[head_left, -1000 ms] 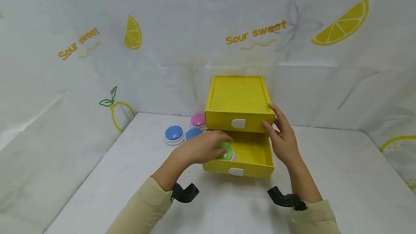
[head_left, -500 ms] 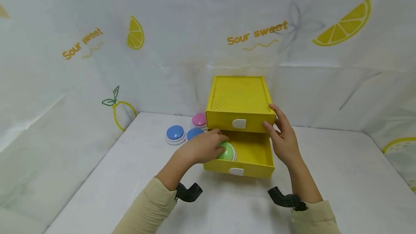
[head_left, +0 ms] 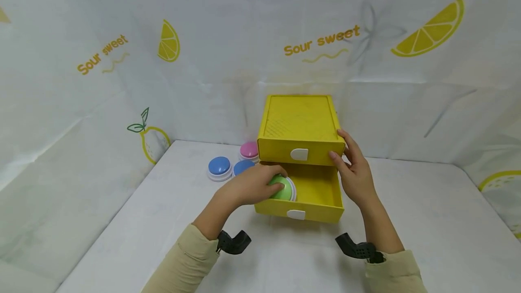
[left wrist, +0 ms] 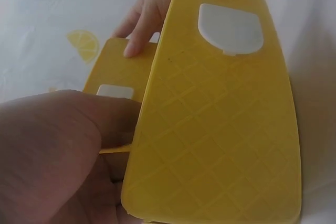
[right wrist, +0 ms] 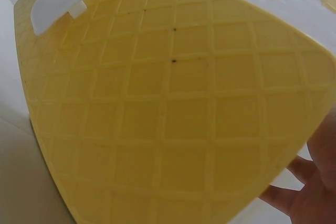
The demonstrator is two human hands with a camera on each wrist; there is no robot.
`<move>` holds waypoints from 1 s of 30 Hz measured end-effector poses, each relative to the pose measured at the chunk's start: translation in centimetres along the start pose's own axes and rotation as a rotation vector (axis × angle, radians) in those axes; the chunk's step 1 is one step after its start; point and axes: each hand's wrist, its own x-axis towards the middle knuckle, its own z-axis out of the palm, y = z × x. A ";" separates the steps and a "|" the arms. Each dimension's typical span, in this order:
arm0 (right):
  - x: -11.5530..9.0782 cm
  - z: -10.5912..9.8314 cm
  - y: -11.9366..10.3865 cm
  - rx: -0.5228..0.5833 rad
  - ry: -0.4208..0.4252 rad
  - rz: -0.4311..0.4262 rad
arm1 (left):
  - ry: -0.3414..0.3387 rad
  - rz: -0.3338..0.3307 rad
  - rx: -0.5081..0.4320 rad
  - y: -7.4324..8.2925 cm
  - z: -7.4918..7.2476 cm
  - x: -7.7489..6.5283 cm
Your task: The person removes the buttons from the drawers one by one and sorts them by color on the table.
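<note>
In the head view my left hand [head_left: 253,185] reaches into the open lower drawer [head_left: 299,212] of a small yellow drawer unit [head_left: 301,119]. Its thumb and fingers hold a round green push button [head_left: 286,189] with a white rim, at the drawer's left side. My right hand [head_left: 355,173] grips the unit's upper right front corner, thumb on the front of the shut upper drawer [head_left: 277,150]. In the left wrist view, the lower drawer's front [left wrist: 220,119] hides the button and the left fingertips. The same drawer front [right wrist: 168,98] fills most of the right wrist view.
Left of the unit, on the white table [head_left: 163,220], stand a blue push button [head_left: 219,166], a second blue one [head_left: 243,166] partly behind the left hand, and a pink one [head_left: 248,150]. A lemon-printed white sheet [head_left: 228,58] hangs behind.
The left fingers have shifted over the green push button, which has moved slightly right within the drawer. My right hand keeps its grip on the unit.
</note>
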 end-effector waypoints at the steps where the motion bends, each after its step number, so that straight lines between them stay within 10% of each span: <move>1: 0.0 0.0 0.0 0.001 0.000 0.001 | -0.002 -0.001 -0.007 0.0 0.0 0.0; 30: 0.1 0.0 -0.2 -0.001 -0.003 0.008 | 0.015 0.081 0.041 -0.6 0.1 0.4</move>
